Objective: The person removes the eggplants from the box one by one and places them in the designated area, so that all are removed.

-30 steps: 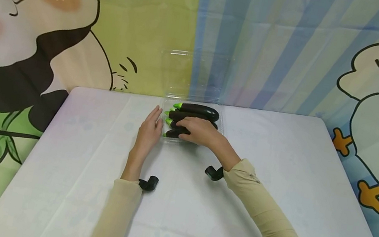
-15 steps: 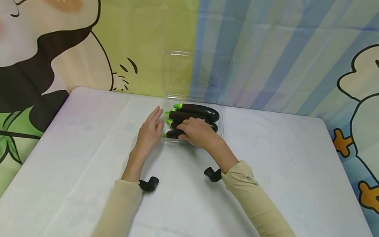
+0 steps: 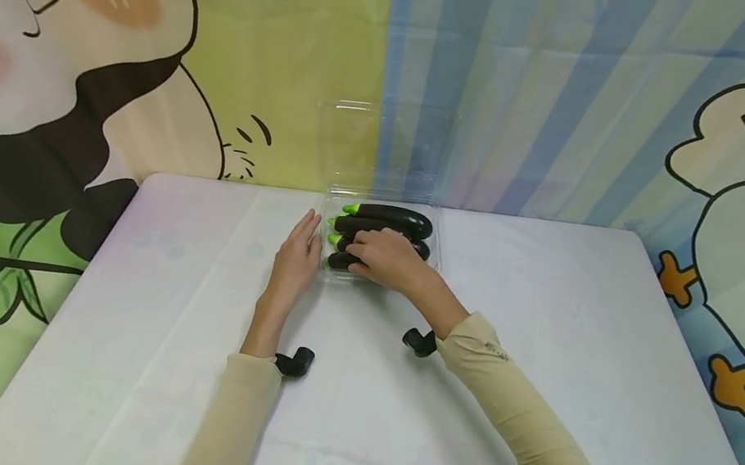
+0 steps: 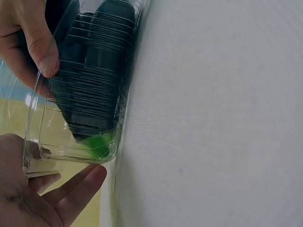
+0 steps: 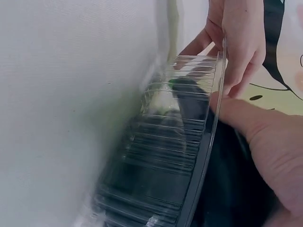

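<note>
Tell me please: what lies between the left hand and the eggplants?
The left wrist view shows the clear box's end wall between the left hand and the eggplants.

Beige slvs (image 3: 519,416), blk wrist cams (image 3: 295,362), bare hands (image 3: 296,262)

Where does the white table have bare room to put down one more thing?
The white table is bare right of the clear container and right sleeve, left of the left hand and left sleeve, and between both sleeves. The container itself is crowded: dark eggplants lie side by side, with the right hand over the nearer ones.
</note>
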A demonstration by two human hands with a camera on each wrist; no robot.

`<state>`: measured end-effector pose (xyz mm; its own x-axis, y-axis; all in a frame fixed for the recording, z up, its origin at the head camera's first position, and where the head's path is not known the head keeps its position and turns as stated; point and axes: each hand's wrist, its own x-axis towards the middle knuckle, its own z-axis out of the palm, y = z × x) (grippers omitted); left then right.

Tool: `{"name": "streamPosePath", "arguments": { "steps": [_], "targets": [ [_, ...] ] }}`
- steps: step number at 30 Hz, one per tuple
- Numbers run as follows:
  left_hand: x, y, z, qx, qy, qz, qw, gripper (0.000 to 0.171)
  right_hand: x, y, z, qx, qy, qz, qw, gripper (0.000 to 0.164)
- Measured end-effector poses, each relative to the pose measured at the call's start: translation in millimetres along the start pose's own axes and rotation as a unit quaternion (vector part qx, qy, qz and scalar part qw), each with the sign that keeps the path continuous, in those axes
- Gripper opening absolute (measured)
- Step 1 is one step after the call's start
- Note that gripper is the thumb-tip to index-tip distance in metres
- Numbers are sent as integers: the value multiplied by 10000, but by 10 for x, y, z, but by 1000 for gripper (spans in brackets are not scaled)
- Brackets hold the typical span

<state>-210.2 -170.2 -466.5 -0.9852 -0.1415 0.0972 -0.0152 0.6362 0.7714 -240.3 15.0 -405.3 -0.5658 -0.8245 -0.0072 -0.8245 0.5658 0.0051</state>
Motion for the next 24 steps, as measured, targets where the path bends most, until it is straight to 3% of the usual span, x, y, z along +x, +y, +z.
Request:
{"name": "streamPosePath", "arguments": {
  "steps": [7, 15, 24],
  "targets": [
    [-31, -2, -17, -20, -67, -39, 10000, 47, -26, -43, -8, 105, 224, 93, 9997, 38],
    [-27, 3, -39, -88, 12, -21, 10000, 46, -96, -24, -84, 304, 771, 370, 9959, 36],
    [-21, 27, -23, -91, 4, -15, 10000, 46, -235, 30, -130, 1054, 1009, 1087, 9833, 39]
  ]
}}
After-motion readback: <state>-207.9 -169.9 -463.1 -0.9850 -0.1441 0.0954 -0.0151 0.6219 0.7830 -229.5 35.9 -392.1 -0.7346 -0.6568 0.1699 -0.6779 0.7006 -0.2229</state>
